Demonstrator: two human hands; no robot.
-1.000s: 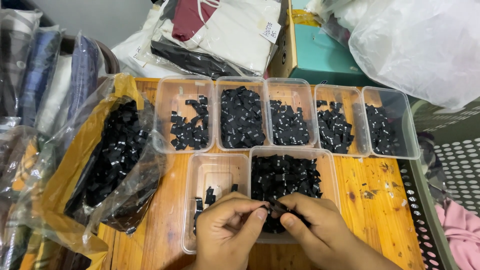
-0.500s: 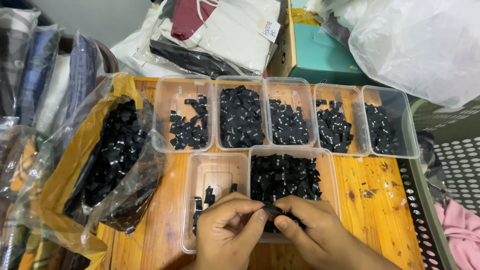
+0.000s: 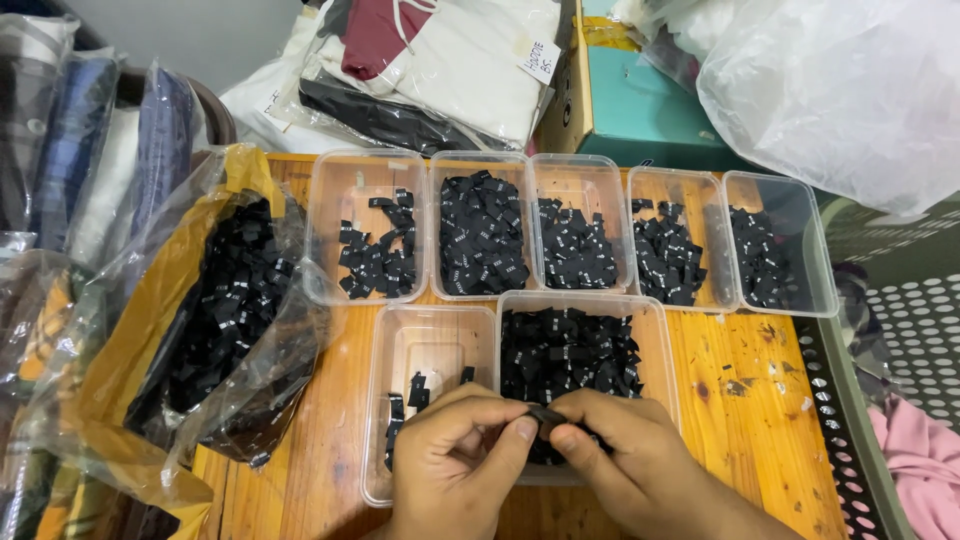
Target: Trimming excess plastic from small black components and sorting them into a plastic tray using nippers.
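My left hand (image 3: 462,462) and my right hand (image 3: 622,452) meet over the near edge of two clear plastic tubs, and both pinch one small black fabric label (image 3: 545,417) between thumb and fingers. Under my right hand is a tub (image 3: 656,330) heaped with black labels. The tub (image 3: 385,400) under my left hand holds only a few labels. Beyond them stands a row of several clear tubs (image 3: 325,225) with black labels in differing amounts.
A big open plastic bag (image 3: 215,310) full of black labels lies at the left on the wooden table (image 3: 760,400). Bagged folded clothes (image 3: 440,60) and a teal box (image 3: 640,110) sit behind. A perforated basket (image 3: 900,310) stands at right.
Both hands have shifted a little lower and closer together, still working the same small label between the fingertips. The tubs and bag have not moved.
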